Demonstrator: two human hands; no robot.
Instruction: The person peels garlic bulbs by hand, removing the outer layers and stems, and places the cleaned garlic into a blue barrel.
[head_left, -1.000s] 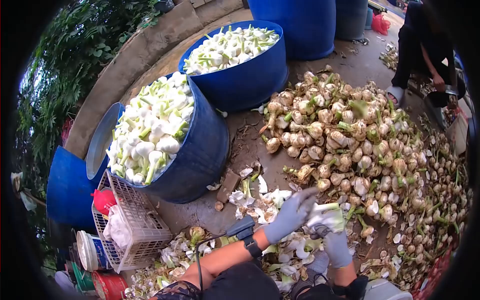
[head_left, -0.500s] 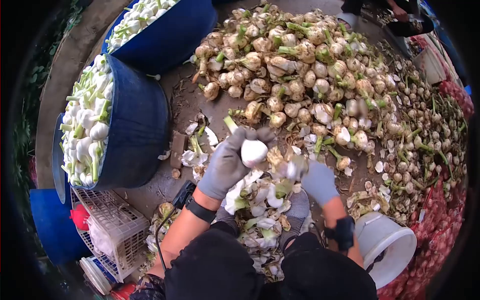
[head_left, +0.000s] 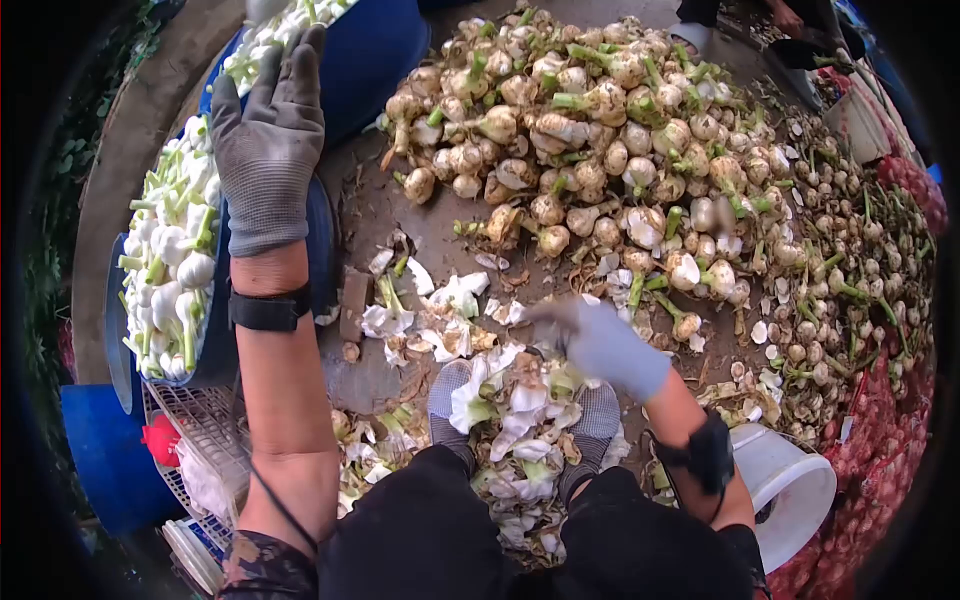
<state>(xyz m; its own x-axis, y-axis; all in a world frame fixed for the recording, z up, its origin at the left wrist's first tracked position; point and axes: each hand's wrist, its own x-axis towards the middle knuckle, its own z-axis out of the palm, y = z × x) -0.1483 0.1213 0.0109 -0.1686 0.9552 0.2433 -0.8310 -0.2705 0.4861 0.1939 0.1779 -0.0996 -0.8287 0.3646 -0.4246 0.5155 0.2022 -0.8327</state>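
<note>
My left hand (head_left: 270, 150), in a grey glove with dark fingers, stretches out over the blue tubs with its fingers extended and apart. Just beyond the fingertips is a blurred pale bulb (head_left: 265, 10), above the peeled white garlic (head_left: 300, 18) in the far blue tub (head_left: 375, 65). My right hand (head_left: 610, 345), gloved too, hovers over the peelings between my feet. Its fingers are smeared by motion, and I cannot tell whether they hold anything. White garlic skins (head_left: 525, 410) lie heaped below it, and unpeeled garlic bulbs (head_left: 600, 130) are piled in front.
A nearer blue tub (head_left: 325, 260) brims with peeled garlic (head_left: 175, 250). At lower left stands a plastic crate (head_left: 190, 440); a white bucket (head_left: 790, 490) is at lower right. Red net sacks (head_left: 870, 470) lie along the right. Part of another person (head_left: 790, 20) shows at upper right.
My left hand has swung up and left from the middle to the far tub, and the white garlic bulb has left its grasp. My right hand has shifted slightly left.
</note>
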